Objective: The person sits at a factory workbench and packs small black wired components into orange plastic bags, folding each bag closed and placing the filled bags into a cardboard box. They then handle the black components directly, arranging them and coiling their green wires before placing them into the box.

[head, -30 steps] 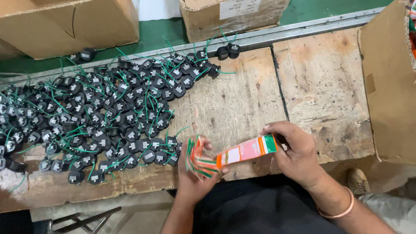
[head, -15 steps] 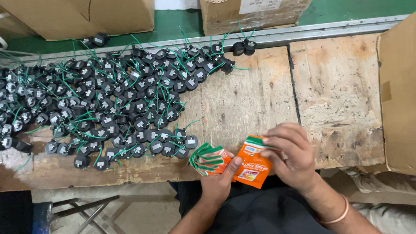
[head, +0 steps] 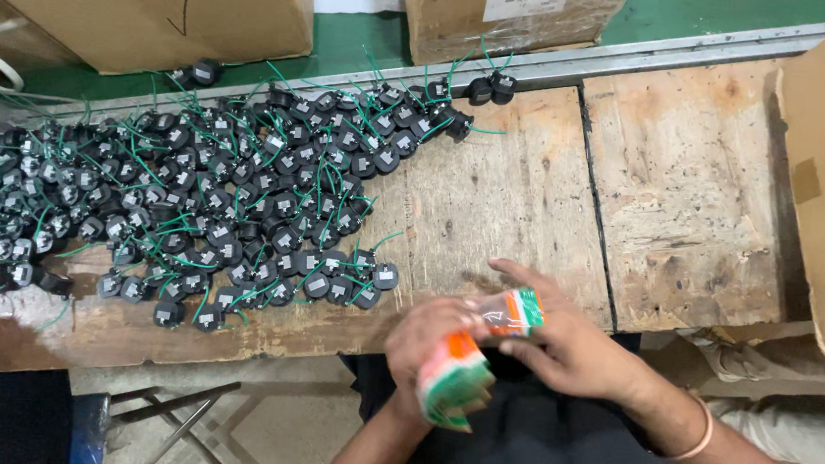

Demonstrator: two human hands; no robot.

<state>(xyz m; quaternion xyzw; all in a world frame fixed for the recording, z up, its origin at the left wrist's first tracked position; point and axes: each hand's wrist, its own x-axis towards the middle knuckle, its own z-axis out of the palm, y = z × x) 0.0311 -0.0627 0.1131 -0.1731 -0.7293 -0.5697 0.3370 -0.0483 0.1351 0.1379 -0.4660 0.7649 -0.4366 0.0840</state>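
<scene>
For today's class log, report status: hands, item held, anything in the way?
Left hand grips packet stack. Right hand pinches one packet. Black parts pile left, apart.

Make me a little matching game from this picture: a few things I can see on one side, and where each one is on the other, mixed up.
Things:
1. stack of flat packets
2. single small packet
3. pile of black round parts with green wires
4. bangle

Places:
A. on the right wrist
B. spread over the wooden bench
C. in the left hand
D. between the fingers of the right hand

Pairs: 1-C, 2-D, 3-B, 4-A
</scene>
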